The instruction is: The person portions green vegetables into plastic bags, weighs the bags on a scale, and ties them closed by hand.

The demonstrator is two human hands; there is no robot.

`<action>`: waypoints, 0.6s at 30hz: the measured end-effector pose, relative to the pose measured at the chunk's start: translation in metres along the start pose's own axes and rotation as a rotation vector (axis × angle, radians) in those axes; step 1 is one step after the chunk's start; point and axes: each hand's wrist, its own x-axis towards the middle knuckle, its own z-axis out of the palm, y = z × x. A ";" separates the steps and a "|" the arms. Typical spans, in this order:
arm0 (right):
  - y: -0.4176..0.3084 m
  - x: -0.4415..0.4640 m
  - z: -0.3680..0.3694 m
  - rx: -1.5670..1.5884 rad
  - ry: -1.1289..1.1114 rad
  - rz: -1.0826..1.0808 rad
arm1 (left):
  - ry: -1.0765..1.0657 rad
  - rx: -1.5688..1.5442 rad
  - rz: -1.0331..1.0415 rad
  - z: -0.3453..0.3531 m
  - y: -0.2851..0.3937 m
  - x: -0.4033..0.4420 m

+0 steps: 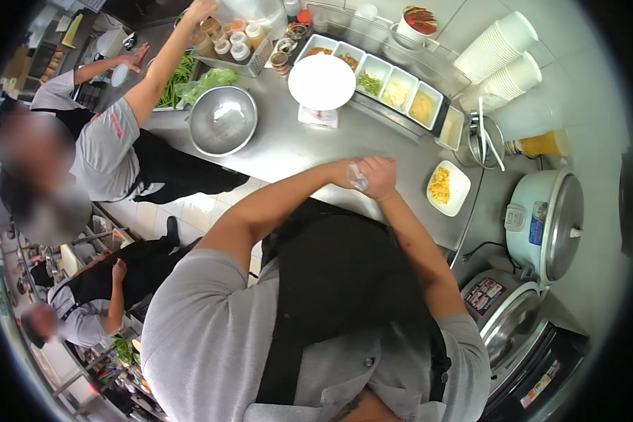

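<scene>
Item: crumpled, translucent film-like piece (pixel 357 178), at the meeting hands, over the near edge of the stainless-steel worktop (pixel 295 151). Grip: right hand (pixel 382 177) looks closed, fingers curled; left hand (pixel 345 173) touches it, its fingers too indistinct to tell how far open. Which hand has hold of the film cannot be told. Handling, by judgement: very light, limp, perhaps clingy or slippery, easily torn; best pinched at a loose edge.

Containers, near to far:
- White, rounded-square dish (pixel 459 197), right of the hands: chopped yellow food (pixel 440 185).
- Wide, round, shiny steel bowl (pixel 224 121), left on the worktop.
- White, round plate or shallow bowl (pixel 322 81), above a pale, flat-based weighing scale (pixel 318 117).
- Steel pot (pixel 480 152), right: white-handled utensils (pixel 491 133).
- Row of white rectangular tubs (pixel 436 116): orange-brown bits, brown bits, chopped greens, pale shreds, yellowish food.
- Grey lattice basket (pixel 259 62): squeeze bottles (pixel 240 52) with brown, orange and white contents.
- Tall stacked white cups (pixel 497 46), behind the tubs.
</scene>
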 end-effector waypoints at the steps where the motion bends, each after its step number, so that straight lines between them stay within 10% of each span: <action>1: 0.000 0.002 -0.005 0.022 -0.047 -0.026 | -0.053 0.095 -0.041 -0.007 0.018 -0.002; 8: 0.018 0.019 -0.003 0.342 -0.052 -0.063 | -0.041 0.175 -0.173 0.012 0.000 -0.007; 11: 0.029 0.015 0.014 0.472 -0.260 0.045 | 0.074 0.037 -0.436 0.012 0.092 0.002; 16: 0.048 0.053 -0.040 0.815 -0.813 0.598 | 0.196 0.048 -0.526 -0.016 0.142 -0.018; 18: 0.062 0.034 -0.037 0.933 -0.521 0.540 | 0.339 0.122 -0.611 -0.058 0.193 -0.039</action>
